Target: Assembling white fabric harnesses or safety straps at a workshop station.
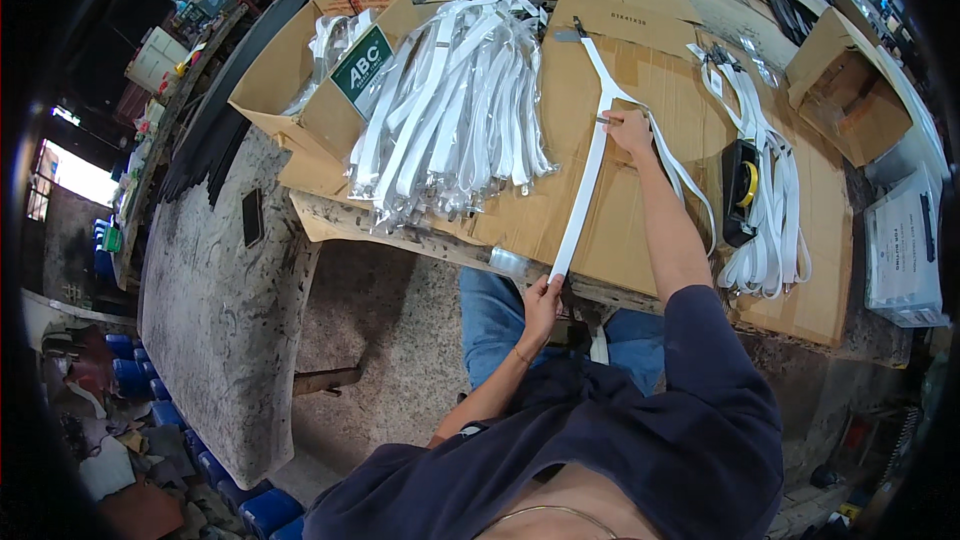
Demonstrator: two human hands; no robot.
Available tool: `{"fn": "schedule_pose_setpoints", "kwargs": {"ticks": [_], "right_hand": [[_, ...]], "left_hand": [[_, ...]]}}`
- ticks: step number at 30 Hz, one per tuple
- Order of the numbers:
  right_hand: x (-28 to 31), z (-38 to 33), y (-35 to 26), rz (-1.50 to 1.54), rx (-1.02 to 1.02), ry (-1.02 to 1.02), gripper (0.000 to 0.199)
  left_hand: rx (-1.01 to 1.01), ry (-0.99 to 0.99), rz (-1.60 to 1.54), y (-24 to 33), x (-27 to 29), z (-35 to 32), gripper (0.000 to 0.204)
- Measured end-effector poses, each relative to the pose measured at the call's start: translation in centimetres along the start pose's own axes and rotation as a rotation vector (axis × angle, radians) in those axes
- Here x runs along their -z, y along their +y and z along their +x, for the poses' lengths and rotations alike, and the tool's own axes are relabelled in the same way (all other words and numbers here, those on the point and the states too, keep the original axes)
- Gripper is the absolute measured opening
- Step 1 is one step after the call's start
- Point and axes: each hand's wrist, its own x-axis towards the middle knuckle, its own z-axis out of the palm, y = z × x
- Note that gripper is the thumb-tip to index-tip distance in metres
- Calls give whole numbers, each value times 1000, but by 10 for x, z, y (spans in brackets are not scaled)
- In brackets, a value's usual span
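Note:
A pair of white suspenders (588, 195) is stretched over the cardboard-covered table in front of me. My left hand (541, 307) pinches the lower end of its wide strap at the table's near edge. Farther up, my right hand (630, 132) is closed on the strap beside a small metal adjuster (605, 120), just below where the straps fork. One branch runs to a dark clip (579, 28) at the far end; the other loops down to the right of my forearm. What the left fingertips cover at the strap end is hidden.
A pile of white suspenders in clear plastic sleeves (450, 105) lies left, beside an open carton (270, 90) with a green sign (365, 65). On the right, loose suspenders (780, 200) lie under a black-and-yellow object (741, 190). A phone (253, 217) rests on the grey side table (215, 310).

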Motion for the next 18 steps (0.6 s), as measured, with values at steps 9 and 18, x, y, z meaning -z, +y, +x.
{"fn": "schedule_pose_setpoints", "kwargs": {"ticks": [9,18], "right_hand": [[-5,4,7,30,45,18,33],[1,3,4,34,45,30,32]], "left_hand": [[-17,-7,0,-12,5,-8,29],[-70,2,54,-19,5,-5,31]]}}
